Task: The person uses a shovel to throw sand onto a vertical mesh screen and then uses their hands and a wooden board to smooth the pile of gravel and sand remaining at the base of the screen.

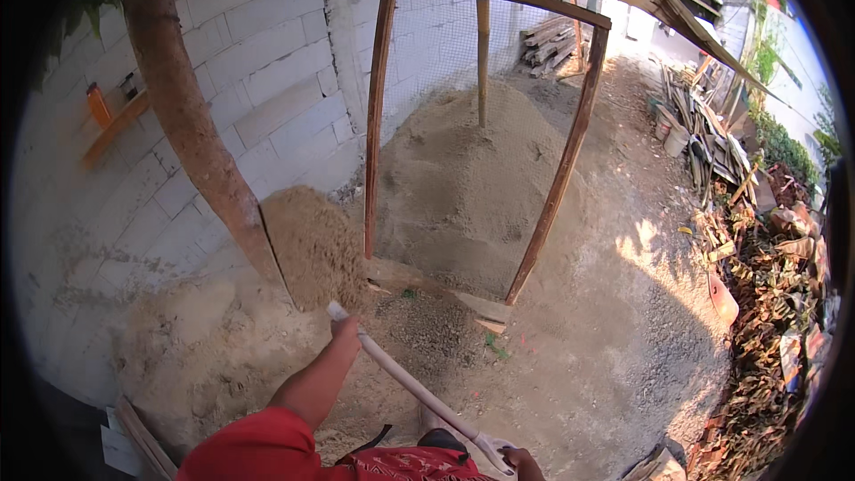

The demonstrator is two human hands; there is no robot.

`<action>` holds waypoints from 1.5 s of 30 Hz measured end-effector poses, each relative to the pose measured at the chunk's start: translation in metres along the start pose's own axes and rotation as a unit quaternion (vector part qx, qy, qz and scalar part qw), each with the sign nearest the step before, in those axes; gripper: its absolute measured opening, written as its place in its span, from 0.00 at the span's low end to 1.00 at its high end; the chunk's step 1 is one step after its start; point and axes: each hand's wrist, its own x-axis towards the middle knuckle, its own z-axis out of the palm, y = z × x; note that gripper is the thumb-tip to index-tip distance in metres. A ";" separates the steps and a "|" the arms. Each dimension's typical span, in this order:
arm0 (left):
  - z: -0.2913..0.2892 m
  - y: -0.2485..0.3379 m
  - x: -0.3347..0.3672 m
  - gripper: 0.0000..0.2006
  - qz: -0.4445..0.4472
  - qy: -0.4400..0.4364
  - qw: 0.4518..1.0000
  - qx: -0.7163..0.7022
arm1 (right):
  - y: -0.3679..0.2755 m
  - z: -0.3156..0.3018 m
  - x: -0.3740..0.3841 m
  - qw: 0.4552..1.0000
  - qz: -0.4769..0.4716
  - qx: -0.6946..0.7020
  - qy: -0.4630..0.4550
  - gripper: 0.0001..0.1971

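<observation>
My left hand (345, 330) is closed round the pale shaft of a shovel (414, 385), low down near its blade. Close to my body at the lower edge, my right hand (520, 460) grips the handle end. Brown sand (313, 245) is heaped on the blade and hides most of it; only a dark edge shows, in front of the tree trunk. Just right of this load stands a wooden-framed mesh screen (574, 156), tilted upright, with a post (483, 62) behind it. Through the mesh shows a large sand pile (499, 169).
A leaning tree trunk (178, 89) rises at the left before a white block wall (276, 9). Loose sand (214, 347) lies at its foot, and dark gravel (427, 334) below the screen. Along the right run scrap wood (712, 125) and dry leaves (766, 321). Stacked planks (548, 43) lie farther back.
</observation>
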 end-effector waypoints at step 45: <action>-0.582 -0.254 -0.231 0.17 0.025 0.076 0.872 -0.483 | -0.001 0.099 -0.165 0.957 -0.212 -0.178 0.087 0.10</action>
